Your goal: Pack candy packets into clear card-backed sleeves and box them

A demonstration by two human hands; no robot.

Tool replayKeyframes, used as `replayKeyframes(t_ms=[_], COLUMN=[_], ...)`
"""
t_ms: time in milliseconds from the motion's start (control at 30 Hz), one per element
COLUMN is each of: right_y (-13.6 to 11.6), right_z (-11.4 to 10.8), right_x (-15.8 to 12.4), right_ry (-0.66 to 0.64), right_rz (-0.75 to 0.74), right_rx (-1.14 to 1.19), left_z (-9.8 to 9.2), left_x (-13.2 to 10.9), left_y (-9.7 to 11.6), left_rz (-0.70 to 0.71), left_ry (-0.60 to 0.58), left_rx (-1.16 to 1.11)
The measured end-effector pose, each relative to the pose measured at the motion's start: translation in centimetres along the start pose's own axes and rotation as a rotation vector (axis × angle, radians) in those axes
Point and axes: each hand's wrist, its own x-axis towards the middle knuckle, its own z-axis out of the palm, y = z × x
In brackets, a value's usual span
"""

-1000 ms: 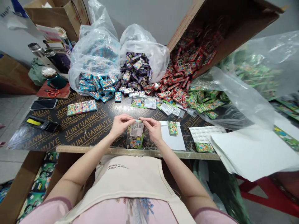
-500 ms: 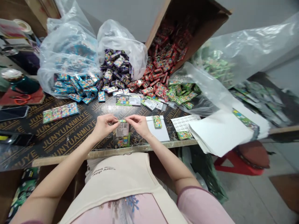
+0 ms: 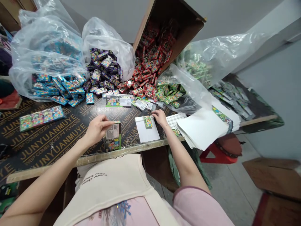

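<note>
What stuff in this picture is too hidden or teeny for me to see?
All in the head view:
Printed pouch: fine print too small; left hand hides part of its top.
Small green packet: too small to tell whether the right hand grips it.
Cardboard box: shadow and red packets hide its bottom.
Red thing: cut off by left edge.

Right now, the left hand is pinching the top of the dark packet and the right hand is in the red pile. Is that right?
The right hand is misplaced: the head view shows its fingertips at the small green packet on the white sheet. The left hand does pinch the top of the dark packet.
</note>
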Motion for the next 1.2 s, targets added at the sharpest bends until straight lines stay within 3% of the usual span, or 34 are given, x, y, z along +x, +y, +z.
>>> replayKeyframes(t_ms=[100,333,467,567,633,733,833,933,1033,1200], right_y=[1.0,0.7,0.9,-0.3,-2.8,-9.1,-16.7,-22.3,-24.5,-24.4], right_z=[0.7,2.1,1.6,0.5,-0.2,-0.8,-0.6,0.3,1.8,3.6], right_x=[0.0,-1.4,-1.7,-1.5,-1.3,-1.7,-3.4,-5.2,-5.9,-5.6], right_ry=[-0.040,0.001,0.065,0.146,0.215,0.226,-0.033,-0.359,-0.492,-0.520], right_rz=[-0.022,-0.017,0.050,0.067,0.042,-0.084,-0.156,-0.169,-0.234,-0.301], right_rx=[-0.002,0.063,0.119,0.153,0.210,0.487,0.805,0.899,0.854,0.770], left_z=[0.2,0.4,0.5,0.7,0.8,0.8,0.5,0.2,0.2,0.4], left_x=[0.0,-0.2,-0.1,-0.2,-0.2,-0.3,-0.3,-0.5,-0.6,-0.7], left_y=[-0.1,0.2,0.3,0.5,0.6,0.7,0.5,0.1,-0.2,0.1], left_rz=[-0.024,-0.083,-0.111,-0.174,-0.226,-0.266,-0.284,-0.312,-0.365,-0.372], left_ry=[0.008,0.034,0.044,0.093,0.145,0.205,0.215,0.194,0.196,0.241], left_rx=[-0.027,-0.058,-0.077,-0.098,-0.129,-0.208,-0.269,-0.317,-0.370,-0.382])
